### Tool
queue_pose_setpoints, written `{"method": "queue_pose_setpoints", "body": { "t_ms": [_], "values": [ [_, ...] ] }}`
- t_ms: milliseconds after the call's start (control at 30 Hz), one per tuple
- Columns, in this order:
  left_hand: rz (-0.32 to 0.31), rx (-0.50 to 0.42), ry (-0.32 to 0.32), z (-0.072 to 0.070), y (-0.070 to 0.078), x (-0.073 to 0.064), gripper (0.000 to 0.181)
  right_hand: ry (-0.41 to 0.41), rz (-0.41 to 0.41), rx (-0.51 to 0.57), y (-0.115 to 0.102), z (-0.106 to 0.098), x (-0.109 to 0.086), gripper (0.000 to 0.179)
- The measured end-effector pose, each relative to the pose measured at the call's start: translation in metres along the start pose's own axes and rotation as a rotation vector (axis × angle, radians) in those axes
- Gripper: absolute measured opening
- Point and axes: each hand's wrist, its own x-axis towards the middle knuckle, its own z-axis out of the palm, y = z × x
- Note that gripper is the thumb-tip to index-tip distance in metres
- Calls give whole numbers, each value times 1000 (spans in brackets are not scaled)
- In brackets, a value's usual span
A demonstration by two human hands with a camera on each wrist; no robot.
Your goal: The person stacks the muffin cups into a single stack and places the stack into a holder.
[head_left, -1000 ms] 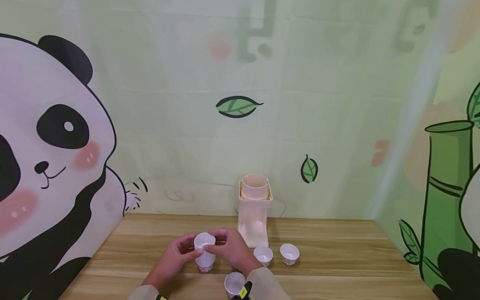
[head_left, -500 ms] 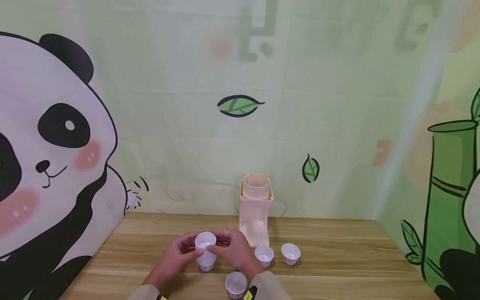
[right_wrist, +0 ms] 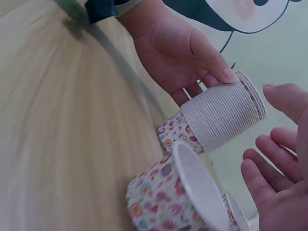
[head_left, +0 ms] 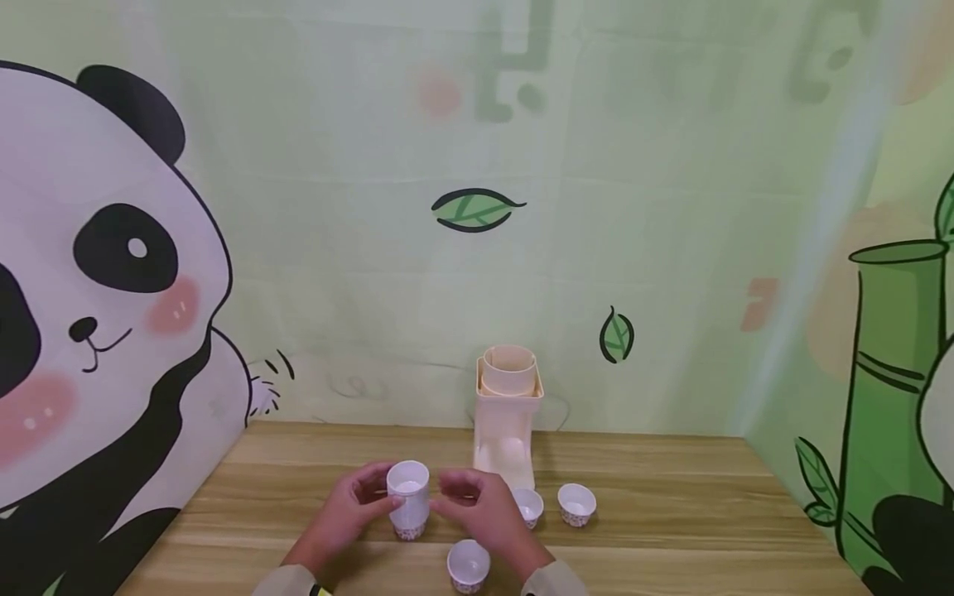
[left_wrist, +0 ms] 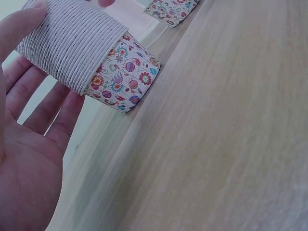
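- Pinching a stack of paper cups (head_left: pixel 410 507) between thumb and fingers, the left hand (head_left: pixel 349 511) has it upright over the near middle of the wooden table (head_left: pixel 671 480). Can't tell from here if its bottom touches the wood.
- Right hand (head_left: pixel 488 511) is just right of the stack, apart from it, fingers a bit bent and thumb held away from them.
- Stack's lowest cup shows a bright flowery print, with tightly packed white rims above.
- One near cup (head_left: pixel 469 564) sits upright, a little right of the stack.
- Two more to the right: a half-hidden cup (head_left: pixel 532 507) behind the right hand, then an end cup (head_left: pixel 577 505) beyond.
- Pale pink stand (head_left: pixel 505 439) on the far side, round tube (head_left: pixel 510 372) in its top.
- Big cartoon panda (head_left: pixel 142 331) on the left wall, lol.
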Motion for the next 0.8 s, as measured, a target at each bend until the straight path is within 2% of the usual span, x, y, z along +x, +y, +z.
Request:
{"method": "queue_pose_setpoints", "body": {
  "t_ms": [367,567,800],
  "values": [
    [-25,6,13,0,-1,1,57,16,-19,-36,0,-9,-27,39],
    [-34,20,22,0,-1,0,58,38,6,-49,0,-13,-42,41],
    [-70,23,45,0,0,1,57,43,91,-51,5,-18,-56,52]
  ]
}}
